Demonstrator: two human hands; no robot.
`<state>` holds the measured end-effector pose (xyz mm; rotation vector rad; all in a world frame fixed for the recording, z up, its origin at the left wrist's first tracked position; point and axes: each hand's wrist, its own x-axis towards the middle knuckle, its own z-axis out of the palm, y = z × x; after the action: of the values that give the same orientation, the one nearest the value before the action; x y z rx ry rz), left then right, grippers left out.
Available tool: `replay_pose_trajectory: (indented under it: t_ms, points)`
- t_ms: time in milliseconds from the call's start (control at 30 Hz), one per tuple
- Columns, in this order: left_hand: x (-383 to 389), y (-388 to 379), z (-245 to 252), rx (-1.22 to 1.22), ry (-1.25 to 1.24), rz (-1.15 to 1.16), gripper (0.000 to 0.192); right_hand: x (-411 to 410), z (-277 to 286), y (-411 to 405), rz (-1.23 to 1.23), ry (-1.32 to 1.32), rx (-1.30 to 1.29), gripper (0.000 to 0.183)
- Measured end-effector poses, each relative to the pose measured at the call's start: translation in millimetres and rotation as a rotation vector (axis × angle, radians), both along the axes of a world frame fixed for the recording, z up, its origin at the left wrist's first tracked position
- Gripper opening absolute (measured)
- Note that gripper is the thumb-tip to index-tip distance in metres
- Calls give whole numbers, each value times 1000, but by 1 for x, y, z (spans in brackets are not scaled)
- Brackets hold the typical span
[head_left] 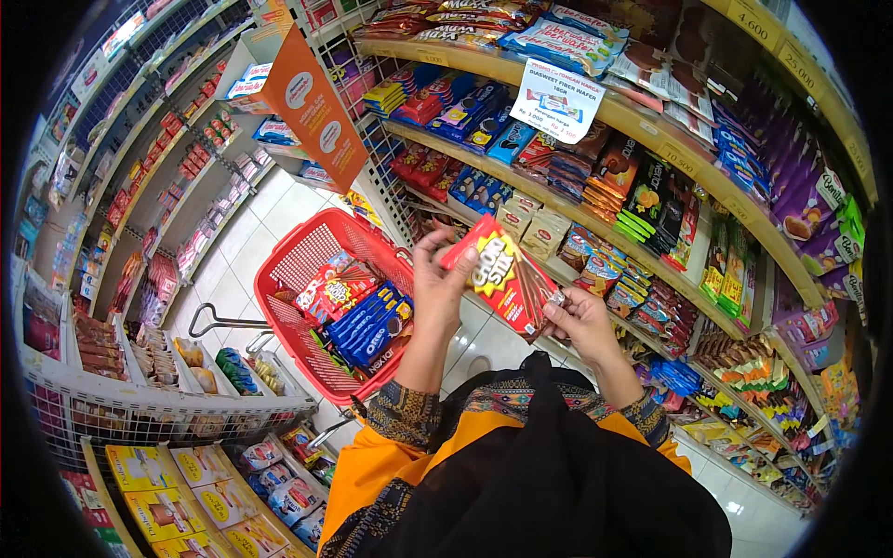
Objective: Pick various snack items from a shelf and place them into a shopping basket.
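Observation:
Between my two hands is a red Choki Stix snack pack (508,279) with chocolate sticks pictured on its front, tilted toward me. My left hand (446,268) grips its upper left end, thumb on the front face. The fingers of my right hand (584,319) pinch the lower right edge. Below and left of the pack stands a red plastic shopping basket (284,261). Inside it lie blue Oreo packs (368,324), a red and white snack pack (340,289) and a dark Nextar pack (384,360), partly covered by the Oreo packs.
Curved by the lens, a stocked snack shelf (481,164) runs along the right. A paper price sign (558,101) hangs from it. An orange cardboard display (317,111) stands beyond the basket. A black metal handle (227,322) sticks out left of the basket, near another shelf (167,390).

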<state>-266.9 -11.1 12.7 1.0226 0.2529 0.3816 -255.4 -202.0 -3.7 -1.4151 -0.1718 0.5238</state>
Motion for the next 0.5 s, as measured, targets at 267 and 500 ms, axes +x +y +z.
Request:
replay_pose_trajectory:
  t_ms: [267,500]
  points:
    - [14,-31,-34,-18,132,-385,37,9,-8,-10,-177,15,-91,16]
    - [124,54,-41,368,76,-217,41,10,-34,-91,-669,177,-81,26]
